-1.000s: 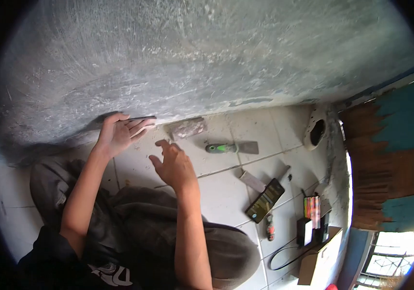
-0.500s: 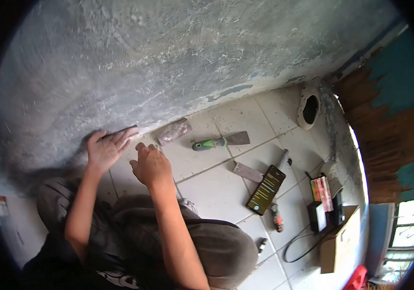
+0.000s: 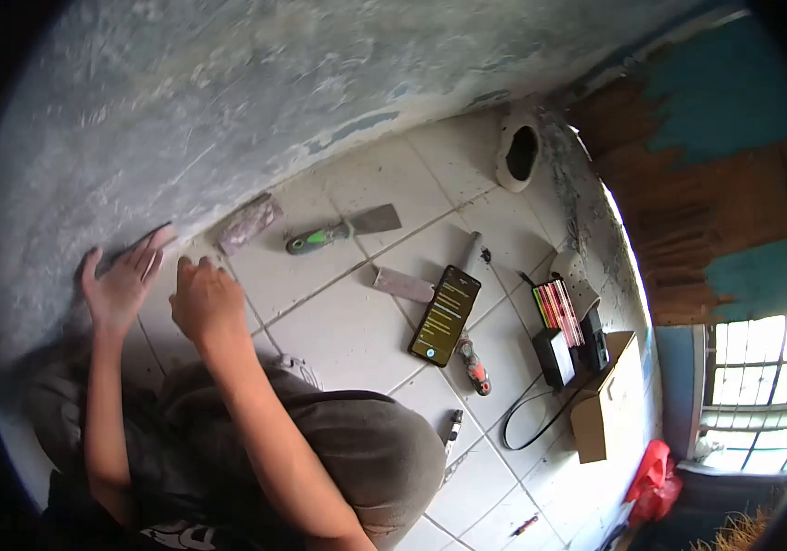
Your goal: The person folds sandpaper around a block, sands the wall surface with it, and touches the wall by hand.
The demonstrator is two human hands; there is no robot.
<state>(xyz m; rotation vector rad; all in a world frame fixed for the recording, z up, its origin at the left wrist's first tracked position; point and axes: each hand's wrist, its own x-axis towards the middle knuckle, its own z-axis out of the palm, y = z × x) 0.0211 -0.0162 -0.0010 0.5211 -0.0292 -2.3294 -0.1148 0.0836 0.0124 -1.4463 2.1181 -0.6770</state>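
Observation:
My left hand is at the foot of the grey wall, its fingers stretched out and apart. A thin dark edge shows beside its fingertips against the wall; I cannot tell what it belongs to. Just right of it, over the floor tiles, is my right hand, fingers curled in and closed. Whatever it holds, if anything, is hidden. Nearest to it lies a dusty, worn block by the wall. Beyond that is a putty knife with a green and grey handle and a wide metal blade.
On the tiles lie a flat grey strip, a lit phone, a red-and-black handle and a marker-like stick. Farther right are clogs, a black box, a cable, a cardboard box and a red bag.
The view has swung right, so everything sits farther left and higher. Both hands keep much the same pose by the wall, the left outstretched and the right curled. The floor items lie as before.

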